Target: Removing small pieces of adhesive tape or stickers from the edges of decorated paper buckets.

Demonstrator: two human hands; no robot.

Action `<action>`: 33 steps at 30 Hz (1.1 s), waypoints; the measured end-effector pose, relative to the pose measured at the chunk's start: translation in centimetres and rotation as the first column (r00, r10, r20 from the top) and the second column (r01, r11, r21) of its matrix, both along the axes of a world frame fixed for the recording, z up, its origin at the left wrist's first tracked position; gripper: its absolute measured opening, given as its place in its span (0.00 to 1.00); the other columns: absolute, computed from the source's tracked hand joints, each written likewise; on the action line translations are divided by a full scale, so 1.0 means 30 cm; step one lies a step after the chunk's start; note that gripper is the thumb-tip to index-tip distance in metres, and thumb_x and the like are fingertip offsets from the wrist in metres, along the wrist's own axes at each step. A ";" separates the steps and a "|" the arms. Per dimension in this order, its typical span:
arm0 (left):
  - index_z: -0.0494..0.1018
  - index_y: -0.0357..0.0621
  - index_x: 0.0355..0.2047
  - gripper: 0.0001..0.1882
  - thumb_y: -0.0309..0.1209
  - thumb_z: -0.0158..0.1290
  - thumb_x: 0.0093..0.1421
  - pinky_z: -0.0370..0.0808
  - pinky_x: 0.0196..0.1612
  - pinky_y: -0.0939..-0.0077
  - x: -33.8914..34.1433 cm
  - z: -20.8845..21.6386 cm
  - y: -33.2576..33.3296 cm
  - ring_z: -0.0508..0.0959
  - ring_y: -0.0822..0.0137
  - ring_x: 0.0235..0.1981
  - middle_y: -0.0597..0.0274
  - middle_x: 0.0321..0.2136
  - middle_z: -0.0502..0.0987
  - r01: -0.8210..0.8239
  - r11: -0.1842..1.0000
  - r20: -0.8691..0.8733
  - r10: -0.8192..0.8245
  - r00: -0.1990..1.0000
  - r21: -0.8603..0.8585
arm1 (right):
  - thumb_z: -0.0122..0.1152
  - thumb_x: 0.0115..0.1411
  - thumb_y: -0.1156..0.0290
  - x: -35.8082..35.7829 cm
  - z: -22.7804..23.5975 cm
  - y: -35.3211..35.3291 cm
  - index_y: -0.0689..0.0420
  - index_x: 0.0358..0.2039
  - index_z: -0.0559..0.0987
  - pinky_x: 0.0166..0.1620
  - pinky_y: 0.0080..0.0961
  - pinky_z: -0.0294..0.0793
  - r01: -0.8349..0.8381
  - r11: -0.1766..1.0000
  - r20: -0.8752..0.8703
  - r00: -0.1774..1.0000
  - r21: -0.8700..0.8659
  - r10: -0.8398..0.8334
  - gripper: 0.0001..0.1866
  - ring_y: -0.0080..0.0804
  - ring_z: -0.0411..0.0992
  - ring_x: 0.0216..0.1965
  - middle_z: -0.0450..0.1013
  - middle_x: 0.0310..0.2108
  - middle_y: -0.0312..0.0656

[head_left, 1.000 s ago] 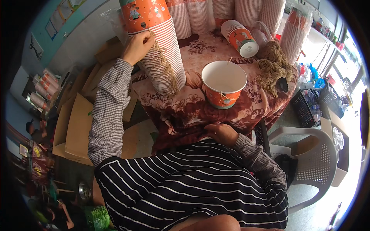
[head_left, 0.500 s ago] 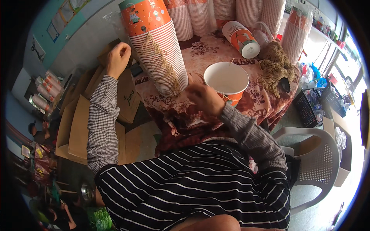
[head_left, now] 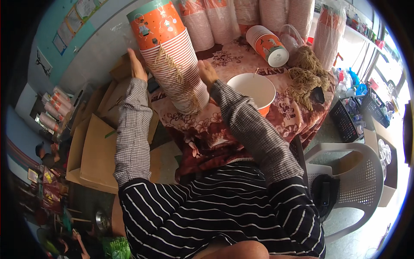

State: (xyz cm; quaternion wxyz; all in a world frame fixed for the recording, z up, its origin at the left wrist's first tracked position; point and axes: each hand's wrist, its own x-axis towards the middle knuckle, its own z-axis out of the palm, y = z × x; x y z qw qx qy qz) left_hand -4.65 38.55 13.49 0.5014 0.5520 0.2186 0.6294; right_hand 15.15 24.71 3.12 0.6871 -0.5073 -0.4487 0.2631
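Observation:
A tall, leaning stack of nested orange paper buckets (head_left: 172, 60) stands on the table, with a bundle of tan strings (head_left: 173, 68) draped down its front. My left hand (head_left: 137, 65) is held flat beside the stack's left side, fingers stretched upward. On the other side, my right hand (head_left: 208, 72) is up against or very near the stack, with its fingers partly hidden and nothing seen in it. A single paper bucket (head_left: 263, 110), white inside and orange outside, stands upright right of my right forearm. A thin string sticks up at its far rim.
A heap of tan string (head_left: 308, 64) lies at the table's right, near a short stack of buckets on its side (head_left: 267, 45). Plastic-wrapped bucket stacks (head_left: 274, 15) line the back. Cardboard boxes (head_left: 97, 149) stand left; a grey plastic chair (head_left: 358, 172) stands right.
My right hand has moved from beside the single bucket up to the stack's right side. My left hand has unfolded from a closed, pinched shape and flattened beside the stack.

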 end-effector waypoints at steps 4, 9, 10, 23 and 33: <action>0.53 0.44 0.66 0.48 0.70 0.30 0.60 0.56 0.63 0.62 0.055 -0.089 -0.022 0.60 0.59 0.63 0.57 0.64 0.58 0.140 0.990 -0.048 -0.140 0.989 0.003 | 0.36 0.66 0.58 -0.040 -0.125 0.073 0.69 0.48 0.71 0.56 0.41 0.63 0.346 0.935 -0.123 0.934 0.079 -0.335 0.25 0.60 0.66 0.52 0.69 0.48 0.66; 0.52 0.46 0.67 0.49 0.72 0.30 0.59 0.57 0.61 0.63 0.124 -0.119 -0.028 0.62 0.61 0.61 0.56 0.63 0.61 0.123 0.992 -0.059 -0.124 0.991 -0.017 | 0.34 0.68 0.54 0.055 -0.180 0.182 0.68 0.54 0.68 0.60 0.39 0.58 0.531 0.838 -0.211 0.840 0.123 -0.501 0.29 0.58 0.60 0.58 0.64 0.55 0.63; 0.52 0.46 0.67 0.49 0.72 0.30 0.59 0.57 0.61 0.63 0.068 -0.143 -0.018 0.62 0.61 0.61 0.56 0.63 0.61 0.091 0.996 -0.060 -0.093 0.994 -0.025 | 0.32 0.69 0.49 0.030 -0.177 0.177 0.66 0.59 0.64 0.64 0.36 0.54 0.402 0.910 -0.159 0.909 0.102 -0.384 0.33 0.52 0.57 0.63 0.61 0.60 0.59; 0.44 0.43 0.68 0.46 0.65 0.32 0.63 0.55 0.66 0.63 0.150 -0.093 -0.052 0.57 0.55 0.65 0.54 0.67 0.52 0.035 0.994 0.023 -0.038 0.999 0.102 | 0.23 0.66 0.38 -0.016 -0.041 0.130 0.63 0.58 0.69 0.63 0.34 0.55 0.230 0.973 -0.096 0.968 -0.015 -0.231 0.43 0.50 0.63 0.60 0.67 0.57 0.57; 0.44 0.43 0.69 0.49 0.69 0.31 0.61 0.51 0.67 0.60 0.083 -0.204 -0.046 0.54 0.55 0.67 0.53 0.67 0.50 0.018 0.999 -0.022 -0.017 1.000 0.051 | 0.34 0.67 0.44 0.004 0.104 0.083 0.66 0.63 0.58 0.66 0.34 0.52 0.187 0.961 0.038 0.979 0.204 -0.198 0.38 0.50 0.55 0.65 0.56 0.64 0.59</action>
